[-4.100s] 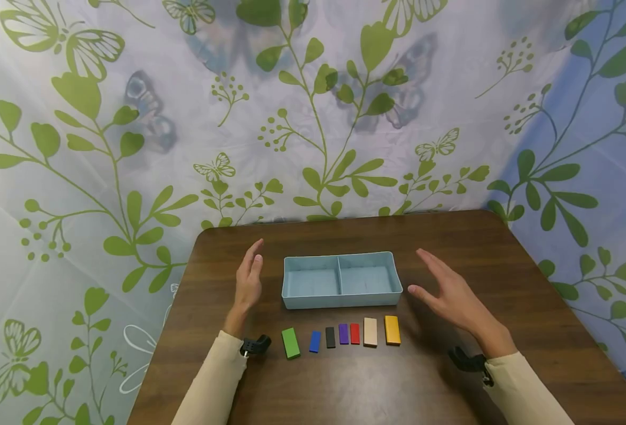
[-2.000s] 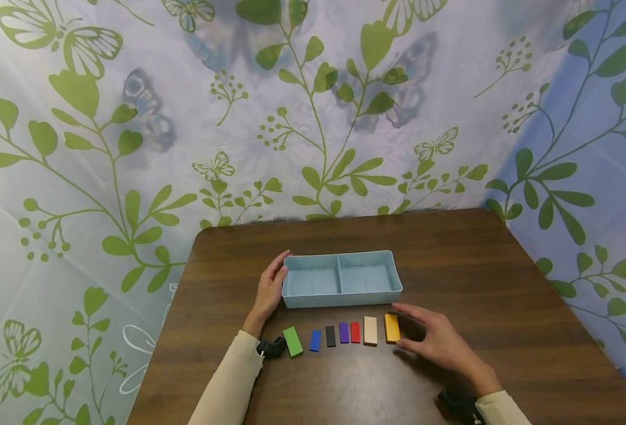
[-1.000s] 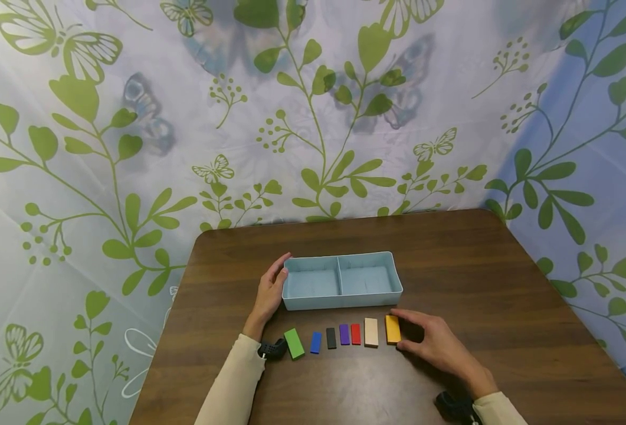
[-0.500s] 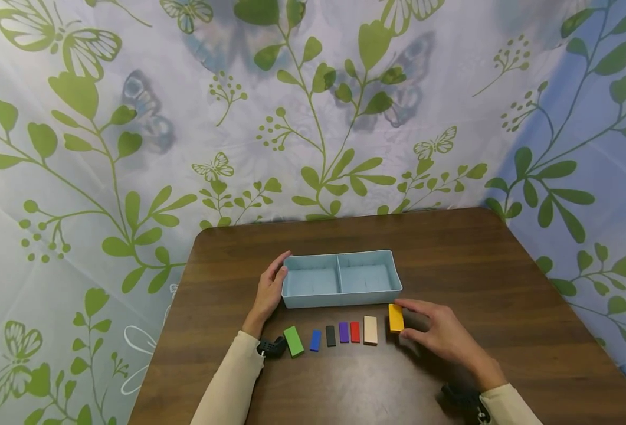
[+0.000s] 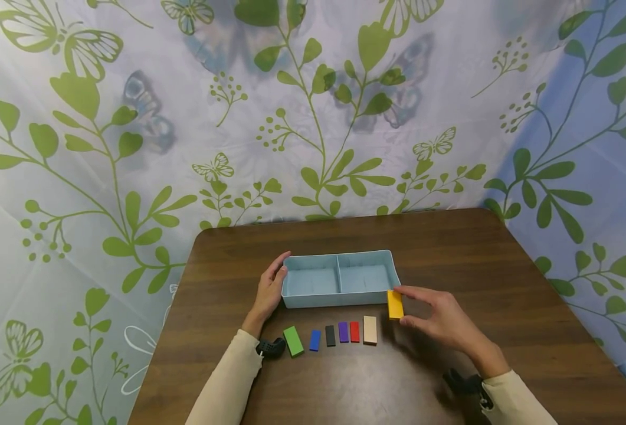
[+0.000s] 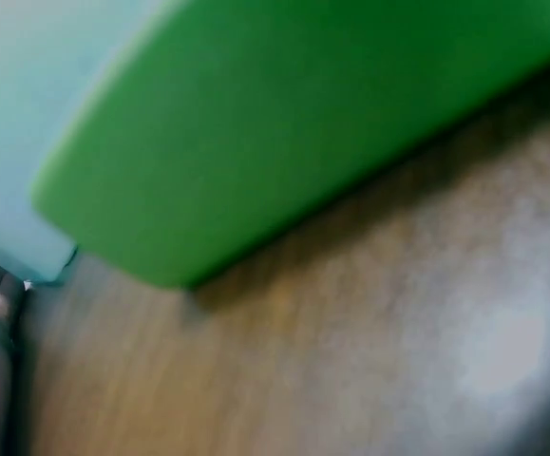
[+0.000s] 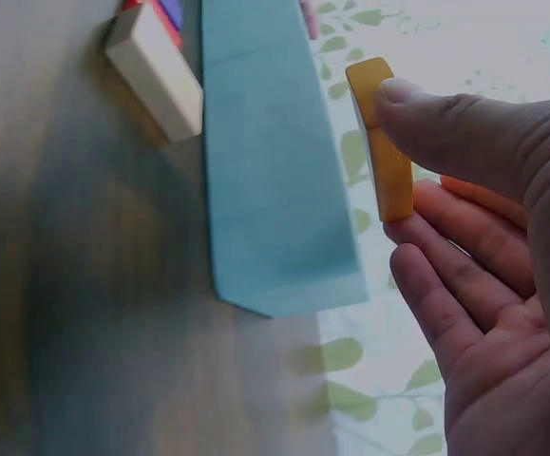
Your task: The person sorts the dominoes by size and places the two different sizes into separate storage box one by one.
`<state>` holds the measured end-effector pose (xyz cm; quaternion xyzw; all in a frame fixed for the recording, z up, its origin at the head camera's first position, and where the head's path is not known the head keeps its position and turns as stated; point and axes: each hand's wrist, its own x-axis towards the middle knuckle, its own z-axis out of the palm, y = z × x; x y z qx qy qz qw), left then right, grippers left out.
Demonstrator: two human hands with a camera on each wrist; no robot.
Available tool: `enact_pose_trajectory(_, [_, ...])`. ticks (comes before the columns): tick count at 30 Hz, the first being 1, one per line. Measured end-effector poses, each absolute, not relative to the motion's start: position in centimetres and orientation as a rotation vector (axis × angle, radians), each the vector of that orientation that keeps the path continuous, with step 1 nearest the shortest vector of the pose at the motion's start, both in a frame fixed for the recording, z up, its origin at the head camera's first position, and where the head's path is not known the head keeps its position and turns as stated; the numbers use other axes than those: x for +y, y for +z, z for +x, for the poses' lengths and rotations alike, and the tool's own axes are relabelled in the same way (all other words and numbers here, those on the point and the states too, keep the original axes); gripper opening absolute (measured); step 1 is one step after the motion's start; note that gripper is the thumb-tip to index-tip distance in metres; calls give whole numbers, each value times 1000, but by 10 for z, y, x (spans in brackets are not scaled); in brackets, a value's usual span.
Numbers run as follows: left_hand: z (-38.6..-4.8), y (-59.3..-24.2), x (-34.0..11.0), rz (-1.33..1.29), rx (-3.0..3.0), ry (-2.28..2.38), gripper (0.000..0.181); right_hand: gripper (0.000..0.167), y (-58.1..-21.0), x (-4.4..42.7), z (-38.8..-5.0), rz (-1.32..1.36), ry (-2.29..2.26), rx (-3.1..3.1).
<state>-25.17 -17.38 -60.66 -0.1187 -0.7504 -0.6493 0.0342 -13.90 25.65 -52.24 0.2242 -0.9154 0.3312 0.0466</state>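
Observation:
My right hand (image 5: 445, 319) pinches a yellow block (image 5: 395, 305) between thumb and fingers, lifted off the table near the front right corner of a light blue two-compartment tray (image 5: 318, 301). In the right wrist view the yellow block (image 7: 391, 161) stands out above the tray wall (image 7: 275, 180). Against the tray's left end rests my left hand (image 5: 268, 290), its fingers extended along the outside. A green block (image 5: 293, 342) lies beside that wrist; the left wrist view shows this green block (image 6: 284, 123) very close and blurred, with most of the hand hidden.
Blue (image 5: 315, 340), black (image 5: 331, 336), purple (image 5: 343, 332) and red blocks (image 5: 354, 332) lie in a row before the tray, with a beige block (image 5: 370, 330) at the row's right. Behind the brown table (image 5: 451, 236) hangs a leaf-patterned cloth (image 5: 270, 106).
My left hand has come to the tray's left end. My right hand has gripped the yellow block from the row's right end, lifted it and carried it toward the tray's front right corner.

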Motion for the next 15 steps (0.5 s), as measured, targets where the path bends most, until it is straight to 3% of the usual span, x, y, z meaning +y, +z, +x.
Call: enact_pose_trajectory(15, [-253,-609,-173,-368,-2291,-1991,45,71,-500,246,-172,761,991,-2754])
